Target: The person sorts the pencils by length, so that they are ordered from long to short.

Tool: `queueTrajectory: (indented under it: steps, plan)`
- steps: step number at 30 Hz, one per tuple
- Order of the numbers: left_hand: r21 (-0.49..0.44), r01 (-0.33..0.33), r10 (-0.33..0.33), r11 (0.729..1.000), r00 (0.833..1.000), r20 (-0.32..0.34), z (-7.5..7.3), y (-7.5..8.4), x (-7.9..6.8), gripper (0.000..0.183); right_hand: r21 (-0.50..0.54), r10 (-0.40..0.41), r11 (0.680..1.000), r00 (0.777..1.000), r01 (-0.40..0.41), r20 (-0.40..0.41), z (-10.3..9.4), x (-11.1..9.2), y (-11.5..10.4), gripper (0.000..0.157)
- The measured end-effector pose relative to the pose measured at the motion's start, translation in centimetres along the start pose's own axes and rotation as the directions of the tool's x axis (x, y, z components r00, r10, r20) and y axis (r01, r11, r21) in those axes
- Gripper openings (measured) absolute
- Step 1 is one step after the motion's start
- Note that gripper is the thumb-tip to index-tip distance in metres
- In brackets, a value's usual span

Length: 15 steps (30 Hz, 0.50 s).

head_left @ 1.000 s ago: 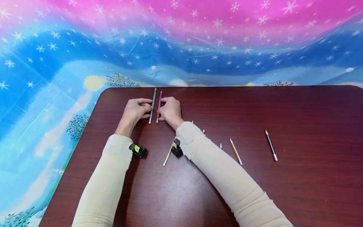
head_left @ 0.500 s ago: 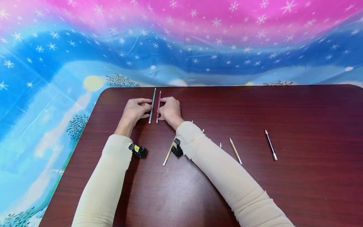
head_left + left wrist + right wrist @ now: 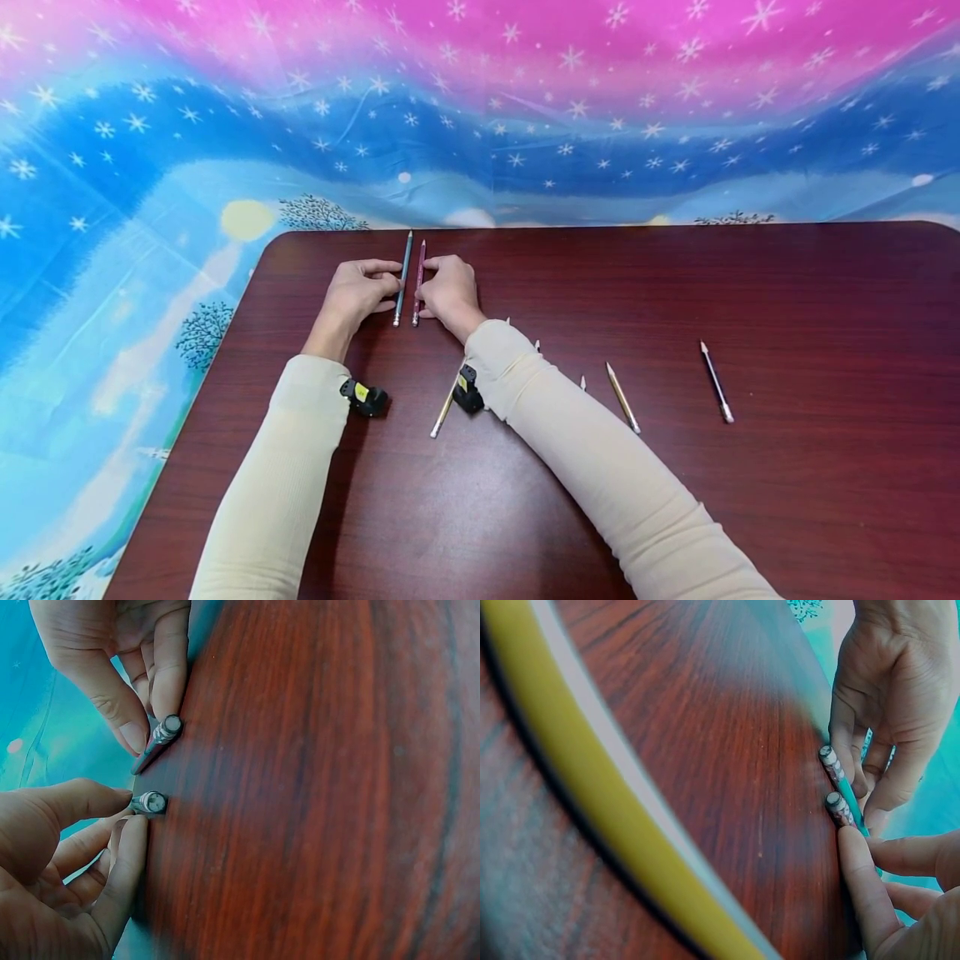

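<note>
And here in the upper left of the frame, both hands are clamped down: the left hand point(image 3: 351, 296) pinches a teal pencil point(image 3: 406, 257), the right hand point(image 3: 454, 290) pinches a pinkish-red pencil point(image 3: 423, 253)! Side by side they lie on the dark red counter point(image 3: 825, 333), a narrow gap between. Right of centre, a gold pencil point(image 3: 623, 398); further right, a dark pencil point(image 3: 717, 382).

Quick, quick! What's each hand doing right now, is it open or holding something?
Left hand: touching the blue pencil; can't tell if it's gripping.
Right hand: touching the pink pencil; can't tell if it's gripping.
</note>
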<state>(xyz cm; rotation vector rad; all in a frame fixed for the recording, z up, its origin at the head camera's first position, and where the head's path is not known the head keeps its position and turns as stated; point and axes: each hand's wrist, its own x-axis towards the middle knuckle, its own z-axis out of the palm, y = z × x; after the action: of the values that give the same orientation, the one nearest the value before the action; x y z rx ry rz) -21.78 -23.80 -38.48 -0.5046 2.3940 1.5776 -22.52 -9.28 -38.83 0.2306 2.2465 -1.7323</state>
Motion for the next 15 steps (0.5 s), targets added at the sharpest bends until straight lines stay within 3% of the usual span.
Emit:
queueTrajectory:
  steps: [15]
  plan:
    - [0.005, 0.01, -0.01, 1.0, 1.0, -0.007, 0.0, 0.1, -0.05, 0.04, 0.019, 0.012, 1.0, 1.0, -0.012, 0.002, 0.03, 0.06, 0.03, 0.057]
